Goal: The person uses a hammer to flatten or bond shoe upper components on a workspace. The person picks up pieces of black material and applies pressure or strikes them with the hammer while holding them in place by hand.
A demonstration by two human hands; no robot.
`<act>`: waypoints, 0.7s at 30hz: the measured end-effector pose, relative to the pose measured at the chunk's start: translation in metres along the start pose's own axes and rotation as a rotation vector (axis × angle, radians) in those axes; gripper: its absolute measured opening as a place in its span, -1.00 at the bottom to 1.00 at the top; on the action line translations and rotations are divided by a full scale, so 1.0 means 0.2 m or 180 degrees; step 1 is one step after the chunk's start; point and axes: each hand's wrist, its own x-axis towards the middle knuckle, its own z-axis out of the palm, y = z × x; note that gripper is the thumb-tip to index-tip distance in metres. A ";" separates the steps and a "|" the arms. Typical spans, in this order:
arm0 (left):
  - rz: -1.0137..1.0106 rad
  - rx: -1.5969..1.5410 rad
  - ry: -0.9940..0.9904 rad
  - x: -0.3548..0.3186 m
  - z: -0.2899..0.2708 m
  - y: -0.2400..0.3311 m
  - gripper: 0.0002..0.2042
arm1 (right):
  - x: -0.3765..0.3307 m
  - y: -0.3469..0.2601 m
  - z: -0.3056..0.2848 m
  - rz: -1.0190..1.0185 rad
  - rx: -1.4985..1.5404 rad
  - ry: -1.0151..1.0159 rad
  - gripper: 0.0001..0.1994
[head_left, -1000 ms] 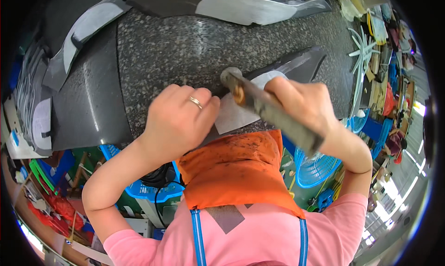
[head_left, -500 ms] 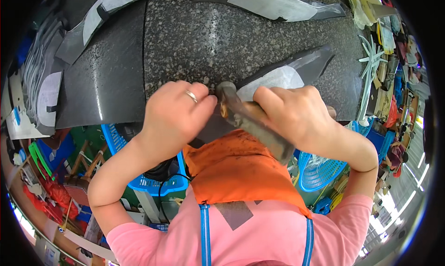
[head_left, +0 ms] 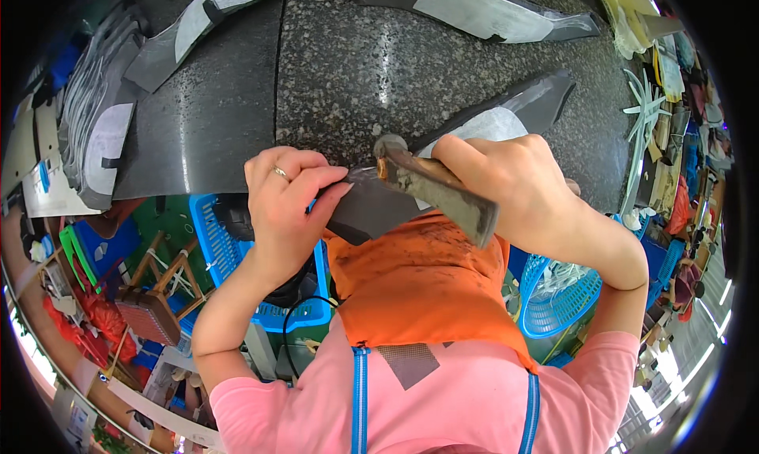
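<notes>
Right hand [head_left: 514,181] closed around a wooden-handled hammer [head_left: 433,187], head resting on the near edge of the speckled granite slab [head_left: 356,66]. Left hand [head_left: 285,197] pinches a dark grey cut piece with white lining [head_left: 482,126] at that edge, fingers clamped on it. Two more grey-and-white pieces lie far: one far left [head_left: 205,15], one far right [head_left: 490,11]. Two blue plastic baskets below: near left [head_left: 213,240], near right [head_left: 553,296].
</notes>
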 end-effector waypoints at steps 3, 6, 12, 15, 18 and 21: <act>0.0268 0.0100 0.0224 -0.04 0.02 -0.01 -0.75 | 0.02 -0.02 -0.02 -0.0053 0.0010 -0.0004 -0.67; 0.0592 0.0188 0.0356 -0.04 0.02 0.00 -0.75 | 0.02 -0.02 0.00 -0.0088 0.0073 0.0043 -0.65; 0.1029 0.0424 0.0362 -0.03 0.04 0.00 -0.81 | 0.05 -0.02 0.00 -0.0157 0.0206 0.0013 -0.70; 0.1096 0.0537 0.0219 0.00 0.02 0.03 -0.81 | 0.08 -0.02 -0.04 -0.0088 0.0126 -0.0243 -0.75; 0.0529 0.0805 -0.0898 0.05 -0.09 0.12 -0.62 | 0.02 0.07 -0.05 -0.0071 0.0505 0.0234 -0.76; 0.0207 0.0709 -0.0567 0.16 -0.04 0.31 -0.44 | -0.13 0.18 -0.08 0.0665 0.1101 0.1921 -0.50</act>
